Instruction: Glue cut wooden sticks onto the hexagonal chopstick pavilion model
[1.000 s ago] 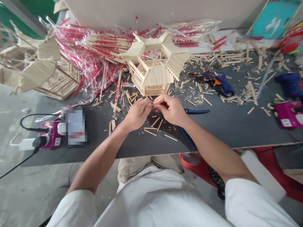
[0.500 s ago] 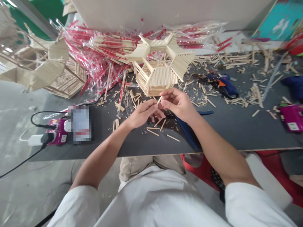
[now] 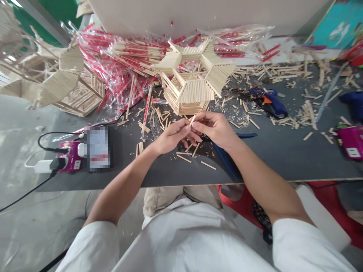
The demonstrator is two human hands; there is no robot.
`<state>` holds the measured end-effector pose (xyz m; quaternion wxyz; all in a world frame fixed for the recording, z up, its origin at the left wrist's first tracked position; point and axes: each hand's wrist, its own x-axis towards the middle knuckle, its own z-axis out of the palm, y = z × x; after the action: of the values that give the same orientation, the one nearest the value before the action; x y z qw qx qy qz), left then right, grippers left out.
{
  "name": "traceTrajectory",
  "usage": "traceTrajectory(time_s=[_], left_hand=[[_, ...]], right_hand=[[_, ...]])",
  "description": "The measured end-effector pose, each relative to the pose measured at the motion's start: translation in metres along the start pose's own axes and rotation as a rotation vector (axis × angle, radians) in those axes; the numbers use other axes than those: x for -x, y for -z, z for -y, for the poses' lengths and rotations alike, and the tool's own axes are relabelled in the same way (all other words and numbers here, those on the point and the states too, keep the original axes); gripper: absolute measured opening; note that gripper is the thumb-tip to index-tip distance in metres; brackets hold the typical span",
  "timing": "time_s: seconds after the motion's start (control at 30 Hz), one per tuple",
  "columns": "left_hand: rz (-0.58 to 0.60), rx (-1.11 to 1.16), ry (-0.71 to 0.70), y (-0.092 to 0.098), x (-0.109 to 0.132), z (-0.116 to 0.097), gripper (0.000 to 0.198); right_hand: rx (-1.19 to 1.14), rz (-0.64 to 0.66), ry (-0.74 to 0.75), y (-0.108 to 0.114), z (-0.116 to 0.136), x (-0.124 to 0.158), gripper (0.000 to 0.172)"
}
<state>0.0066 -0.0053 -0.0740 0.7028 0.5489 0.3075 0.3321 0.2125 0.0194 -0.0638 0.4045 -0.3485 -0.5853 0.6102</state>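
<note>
A short piece of wooden stick (image 3: pixel 192 120) is pinched between my two hands above the table's middle. My left hand (image 3: pixel 173 136) grips its lower end with thumb and forefinger, the other fingers curled below. From the other side, my right hand (image 3: pixel 214 128) pinches the same stick near its upper end. Just behind my hands stands a hexagonal model (image 3: pixel 195 90) built of pale sticks, with flared roof panels. Several loose cut sticks (image 3: pixel 208 165) lie below my hands. Blue-handled pliers or cutters (image 3: pixel 225 160) lie partly hidden under my right forearm.
Red-and-clear wrapped chopsticks (image 3: pixel 127 56) are heaped at the back. A blue glue gun (image 3: pixel 270 102) lies right among wood scraps. At left are a second stick model (image 3: pixel 65 87), a phone (image 3: pixel 98 148) and a purple power strip (image 3: pixel 70 156) with cables. Another purple strip (image 3: pixel 351 141) sits far right.
My hands have drawn slightly closer together around the stick, and the right one sits a little lower. Everything on the table stays in place; the view shifts slightly.
</note>
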Motion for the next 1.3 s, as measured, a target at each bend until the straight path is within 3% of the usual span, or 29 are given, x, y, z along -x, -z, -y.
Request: traceTrajectory(time_s=[0.17, 0.23, 0.4, 0.5, 0.67, 0.83, 1.07, 1.17, 1.3], left_hand=[[0.007, -0.009, 0.005, -0.003, 0.001, 0.000, 0.042], [-0.021, -0.115, -0.027, -0.003, 0.001, -0.001, 0.042], [-0.317, -0.683, -0.234, 0.009, 0.004, -0.008, 0.034], [-0.405, -0.757, -0.336, 0.015, 0.006, -0.010, 0.035], [-0.429, -0.871, -0.468, 0.014, 0.007, -0.014, 0.023], [-0.439, -1.031, -0.485, 0.014, 0.009, -0.014, 0.016], [-0.462, -1.109, -0.509, 0.013, 0.010, -0.008, 0.022], [-0.447, -1.108, -0.503, 0.012, 0.010, -0.007, 0.027], [-0.414, -1.083, -0.565, 0.011, 0.009, -0.007, 0.018]], right_hand=[[-0.024, 0.011, -0.003, -0.003, 0.002, 0.001, 0.033], [-0.034, 0.046, 0.012, -0.003, 0.002, 0.001, 0.033], [-0.015, 0.078, 0.029, -0.001, 0.002, 0.000, 0.037], [-0.015, 0.107, 0.029, 0.000, 0.002, 0.000, 0.038], [-0.036, 0.154, 0.005, -0.002, 0.002, 0.003, 0.036], [0.039, 0.111, -0.008, -0.003, 0.003, 0.007, 0.032], [0.461, -0.166, 0.260, -0.003, 0.002, 0.008, 0.018], [0.497, -0.159, 0.276, -0.005, 0.003, 0.009, 0.016], [0.510, -0.140, 0.289, -0.007, 0.006, 0.010, 0.015]])
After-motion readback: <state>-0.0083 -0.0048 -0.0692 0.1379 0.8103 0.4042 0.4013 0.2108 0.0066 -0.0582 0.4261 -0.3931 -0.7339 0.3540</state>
